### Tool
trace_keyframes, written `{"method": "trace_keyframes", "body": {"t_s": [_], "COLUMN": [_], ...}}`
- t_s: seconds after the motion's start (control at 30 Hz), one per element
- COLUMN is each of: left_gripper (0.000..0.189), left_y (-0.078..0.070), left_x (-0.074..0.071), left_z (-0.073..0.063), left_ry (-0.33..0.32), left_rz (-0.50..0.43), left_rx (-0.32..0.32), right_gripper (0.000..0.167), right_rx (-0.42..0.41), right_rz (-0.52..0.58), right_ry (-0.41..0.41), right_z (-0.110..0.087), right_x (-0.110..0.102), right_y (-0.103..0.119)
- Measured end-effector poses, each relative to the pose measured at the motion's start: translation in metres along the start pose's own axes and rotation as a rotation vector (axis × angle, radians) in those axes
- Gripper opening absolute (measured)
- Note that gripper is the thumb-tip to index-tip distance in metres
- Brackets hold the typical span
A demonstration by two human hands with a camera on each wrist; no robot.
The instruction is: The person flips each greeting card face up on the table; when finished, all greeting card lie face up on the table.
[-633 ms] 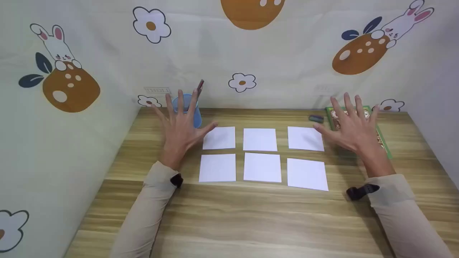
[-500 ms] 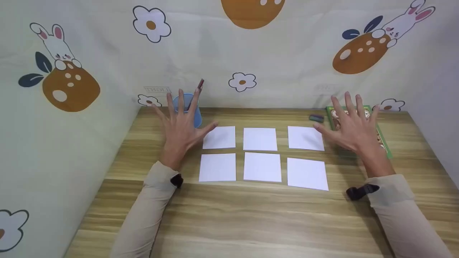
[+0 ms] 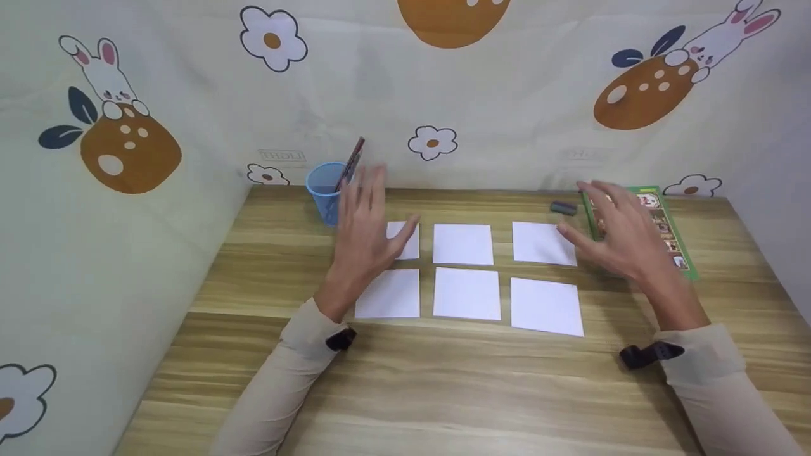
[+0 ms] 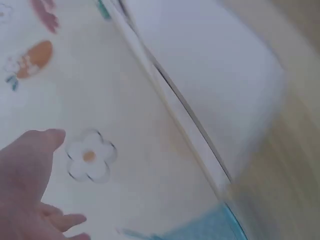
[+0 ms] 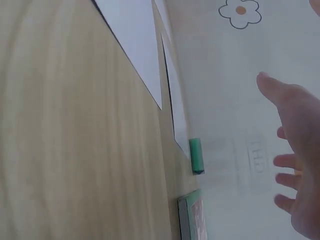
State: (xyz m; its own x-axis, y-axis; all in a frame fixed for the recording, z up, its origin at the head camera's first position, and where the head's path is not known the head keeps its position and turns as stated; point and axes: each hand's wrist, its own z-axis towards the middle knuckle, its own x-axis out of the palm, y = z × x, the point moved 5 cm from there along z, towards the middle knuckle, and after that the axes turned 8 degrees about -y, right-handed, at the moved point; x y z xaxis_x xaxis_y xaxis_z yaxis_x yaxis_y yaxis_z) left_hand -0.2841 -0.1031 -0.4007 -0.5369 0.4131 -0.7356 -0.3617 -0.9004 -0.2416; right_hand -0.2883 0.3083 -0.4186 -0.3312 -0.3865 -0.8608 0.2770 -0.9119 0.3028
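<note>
White square cards [image 3: 466, 293] lie in two rows of three on the wooden table. My left hand [image 3: 362, 240], slightly blurred, is held above the left cards with fingers extended and thumb apart, holding nothing. Just behind it stands a blue mesh cup [image 3: 324, 197] with pencils [image 3: 352, 161] leaning in it. On the other side, my right hand [image 3: 624, 244] hovers with fingers extended over a green-bordered picture box [image 3: 673, 237], covering part of it. Left of those fingertips is a small dark green block [image 3: 563, 208]. The right wrist view shows this hand [image 5: 300, 150] holding nothing.
A patterned cloth wall [image 3: 494, 95] with rabbits and flowers rises along the table's back edge and left side. Wood-grain tabletop [image 3: 443, 386] extends in front of the cards. A black wrist strap [image 3: 652, 354] sits on the right sleeve.
My left hand has moved right from beside the cup to over the left cards, its fingers closer together. My right hand's fingers have also drawn together and tilted left. The cards have stayed put.
</note>
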Motion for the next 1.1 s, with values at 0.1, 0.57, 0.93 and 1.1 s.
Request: {"method": "trace_keyframes", "body": {"t_s": [0.1,0.57,0.93,1.1], "left_gripper": [0.082,0.072,0.076,0.060], "left_y": [-0.039,-0.156,-0.152,-0.146], "left_x": [0.011,0.077,0.088,0.089], "left_z": [-0.004,-0.031,-0.034,-0.029], "left_ry": [0.108,0.762,0.809,0.700], "left_rz": [-0.169,-0.266,-0.334,-0.443], "left_rx": [0.071,0.489,0.364,0.273], "right_gripper": [0.062,0.079,0.060,0.043], "right_rx": [-0.029,-0.090,-0.071,-0.052], "right_rz": [0.119,0.187,0.257,0.368], "right_ry": [0.079,0.529,0.514,0.425], "right_z": [-0.010,-0.044,-0.040,-0.036], "right_x": [0.006,0.031,0.033,0.033], "right_y": [0.009,0.041,0.040,0.034]}}
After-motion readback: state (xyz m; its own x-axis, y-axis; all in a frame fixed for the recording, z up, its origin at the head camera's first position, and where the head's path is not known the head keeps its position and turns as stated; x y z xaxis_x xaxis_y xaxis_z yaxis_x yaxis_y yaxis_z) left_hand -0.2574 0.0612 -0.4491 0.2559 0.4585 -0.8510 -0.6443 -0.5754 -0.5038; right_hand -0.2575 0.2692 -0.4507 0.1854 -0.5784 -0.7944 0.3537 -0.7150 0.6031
